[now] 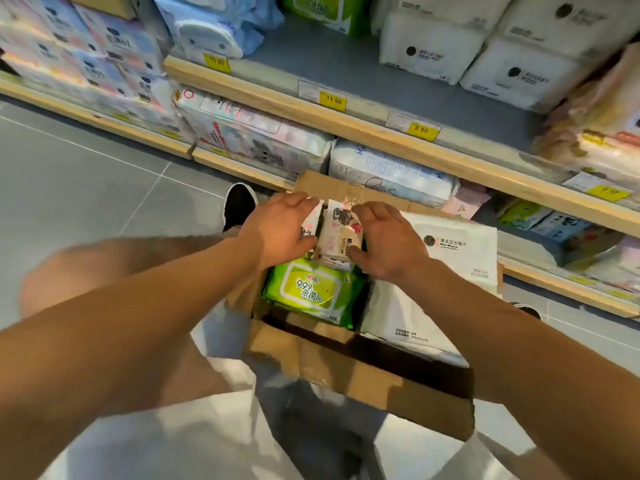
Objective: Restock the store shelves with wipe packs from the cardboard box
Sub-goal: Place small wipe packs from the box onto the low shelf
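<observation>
An open cardboard box [346, 368] sits on the floor in front of me. Inside lie a green wipe pack [311, 289], large white packs [460, 251] on the right, and a stack of small pink-and-white wipe packs [337, 233] at the far end. My left hand [280, 230] presses the left side of that stack and my right hand [388, 237] presses its right side, so both hands clamp it between them. The stack's lower part is hidden behind the green pack.
Wooden-edged shelves [346, 119] run across the top with yellow price tags [332, 100], white packs [429, 50] above and baby-wipe packs [256, 133] below. A bare grey stretch of shelf [329, 64] lies between products. My shoe [239, 206] rests on the tiled floor at left.
</observation>
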A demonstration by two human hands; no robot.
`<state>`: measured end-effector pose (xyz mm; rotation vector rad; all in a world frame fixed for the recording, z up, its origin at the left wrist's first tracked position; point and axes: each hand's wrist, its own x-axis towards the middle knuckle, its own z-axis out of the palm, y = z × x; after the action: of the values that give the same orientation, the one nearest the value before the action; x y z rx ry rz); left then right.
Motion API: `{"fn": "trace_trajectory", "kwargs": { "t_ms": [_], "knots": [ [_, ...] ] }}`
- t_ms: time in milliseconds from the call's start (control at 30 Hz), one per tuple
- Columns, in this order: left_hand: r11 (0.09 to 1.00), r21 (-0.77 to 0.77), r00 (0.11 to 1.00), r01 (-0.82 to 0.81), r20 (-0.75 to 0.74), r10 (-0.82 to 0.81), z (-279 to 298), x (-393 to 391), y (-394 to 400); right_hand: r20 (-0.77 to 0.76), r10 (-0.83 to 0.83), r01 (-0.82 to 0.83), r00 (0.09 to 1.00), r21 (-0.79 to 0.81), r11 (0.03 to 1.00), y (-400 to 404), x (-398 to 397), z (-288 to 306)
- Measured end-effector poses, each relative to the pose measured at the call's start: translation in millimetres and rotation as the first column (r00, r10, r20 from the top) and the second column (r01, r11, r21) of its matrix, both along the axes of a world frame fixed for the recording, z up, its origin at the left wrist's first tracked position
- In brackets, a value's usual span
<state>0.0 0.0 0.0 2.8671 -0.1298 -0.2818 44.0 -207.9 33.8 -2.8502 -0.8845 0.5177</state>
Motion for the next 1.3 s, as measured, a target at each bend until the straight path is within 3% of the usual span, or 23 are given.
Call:
{"fn": "trace_trajectory", "kwargs": {
  "t_ms": [433,567,700,867,1100,1300],
  "knots": [
    [0.999,0.042,0.991,0.009,-0.137,-0.003,-67,54,21,-0.098,-0.012,-0.010,0.995,-0.217,0.976,36,50,-55],
    [0.998,0.051,1.000,-0.024,0.011,0.023,-59,50,7,0.031,-0.006,0.011,1.000,-0.186,0.983,34,48,-55],
    [0.993,0.066,0.995,-0.102,0.027,0.101,-41,43,0,0.103,-0.054,0.064,0.993,-0.092,0.994,29,43,-44],
    [0.971,-0.141,0.978,-0.195,0.052,0.204,-11,30,4,0.090,-0.127,0.122,0.988,0.059,0.991,12,31,-18],
    [0.954,-0.214,0.957,-0.210,0.155,0.246,49,-1,-12,0.157,-0.210,0.169,0.965,0.241,0.956,-27,4,37],
    [0.937,-0.328,0.934,-0.116,0.285,0.215,101,-16,-56,0.283,-0.264,0.189,0.922,0.265,0.945,-83,-11,83]
  ]
}}
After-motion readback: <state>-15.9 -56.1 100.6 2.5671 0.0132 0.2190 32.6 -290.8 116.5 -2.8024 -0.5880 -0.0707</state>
